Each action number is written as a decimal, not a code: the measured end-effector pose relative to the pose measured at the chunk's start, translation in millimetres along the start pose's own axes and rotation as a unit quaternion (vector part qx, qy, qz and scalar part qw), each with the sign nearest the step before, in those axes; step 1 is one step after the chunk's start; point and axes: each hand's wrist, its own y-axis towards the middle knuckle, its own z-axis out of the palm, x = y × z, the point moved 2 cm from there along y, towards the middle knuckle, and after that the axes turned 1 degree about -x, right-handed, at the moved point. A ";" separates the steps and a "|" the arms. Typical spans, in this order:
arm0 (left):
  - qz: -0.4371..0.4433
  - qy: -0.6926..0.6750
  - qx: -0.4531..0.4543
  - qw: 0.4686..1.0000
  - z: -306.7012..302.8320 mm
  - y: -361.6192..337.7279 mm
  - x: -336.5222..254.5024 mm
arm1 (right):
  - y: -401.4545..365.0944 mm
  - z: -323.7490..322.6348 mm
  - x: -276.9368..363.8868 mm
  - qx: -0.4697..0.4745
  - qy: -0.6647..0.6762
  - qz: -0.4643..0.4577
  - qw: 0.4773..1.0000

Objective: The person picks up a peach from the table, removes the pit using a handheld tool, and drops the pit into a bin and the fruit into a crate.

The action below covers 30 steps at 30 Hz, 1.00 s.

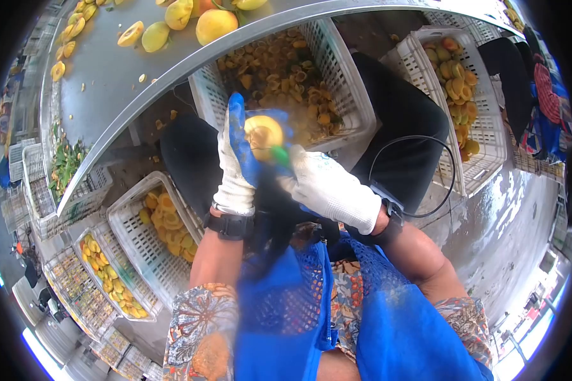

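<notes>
Risk: left hand [235, 166] clamps fruit [264, 133], right hand [332, 189] grips green tool [280, 154] against it. A slip could jab left hand, or drop fruit past far crate [345, 86].

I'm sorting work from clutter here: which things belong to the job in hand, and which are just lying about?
In hand:
left hand gripping yellow fruit
right hand gripping green-handled tool
crate of fruit scraps under both

Lying about:
whole fruit on metal table
crate of fruit halves, at left
crate of leaves
black cable
</notes>
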 end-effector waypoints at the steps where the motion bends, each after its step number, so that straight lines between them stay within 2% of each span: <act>1: -0.007 -0.024 0.013 1.000 -0.8 3.3 0.3 | 3.0 -1.2 0.0 0.022 0.054 0.045 0.997; 3: -0.012 -0.049 0.021 0.999 -1.6 5.0 -0.5 | 7.4 -3.5 6.5 0.071 0.163 0.135 0.975; 6: 0.016 -0.027 0.009 0.999 2.0 3.3 -2.8 | 5.8 7.6 3.7 -0.004 0.093 0.094 0.991; 9: 0.013 0.020 0.016 1.000 -4.0 3.2 1.7 | 2.3 14.8 -4.1 -0.018 0.074 0.032 0.997; 10: -0.024 -0.005 0.008 1.000 -5.7 3.1 1.9 | 1.4 18.3 -7.8 -0.009 0.064 0.033 0.997; 12: 0.065 0.173 0.013 0.983 -18.7 13.5 6.1 | 2.2 20.6 -13.2 0.007 0.044 0.032 0.999; 13: 0.038 0.153 0.011 0.987 -21.3 13.6 10.0 | 2.4 18.7 -14.8 0.043 0.092 0.070 0.992; 15: -0.001 0.139 0.013 0.990 -16.6 10.7 5.4 | 1.3 13.0 -13.5 0.116 0.189 0.147 0.964; 17: -0.023 0.149 0.022 0.988 -11.0 9.3 -2.0 | 0.7 19.3 -15.8 0.101 0.232 0.147 0.956; 20: 0.003 -0.058 0.099 0.993 -19.0 19.7 10.0 | -0.3 32.7 -12.3 0.049 0.324 0.147 0.933; 21: 0.034 -0.085 0.058 0.994 -14.0 15.7 7.9 | -0.5 35.0 -10.3 0.027 0.359 0.145 0.922; 22: 0.063 -0.111 0.017 0.992 -3.7 5.1 8.3 | -3.1 25.2 2.9 0.076 0.525 0.216 0.820; 23: 0.088 -0.136 -0.026 0.986 -0.7 -2.6 8.2 | -4.7 24.8 6.5 0.093 0.522 0.226 0.817; 24: 0.145 0.006 -0.059 0.988 -6.5 -3.4 8.6 | -5.6 25.8 8.7 0.110 0.518 0.236 0.815; 25: 0.156 0.077 -0.047 0.984 -10.4 -6.6 8.7 | -7.0 26.7 10.2 0.127 0.513 0.248 0.812; 27: 0.129 0.097 0.015 0.987 -9.9 -6.0 6.8 | -8.9 24.2 11.9 0.129 0.483 0.243 0.831; 28: 0.073 0.084 0.043 0.993 -8.9 -4.2 3.6 | -9.3 22.2 11.5 0.127 0.468 0.240 0.841; 30: -0.035 0.058 0.105 0.992 -2.1 0.1 -7.5 | -10.7 13.2 5.1 0.182 0.564 0.266 0.760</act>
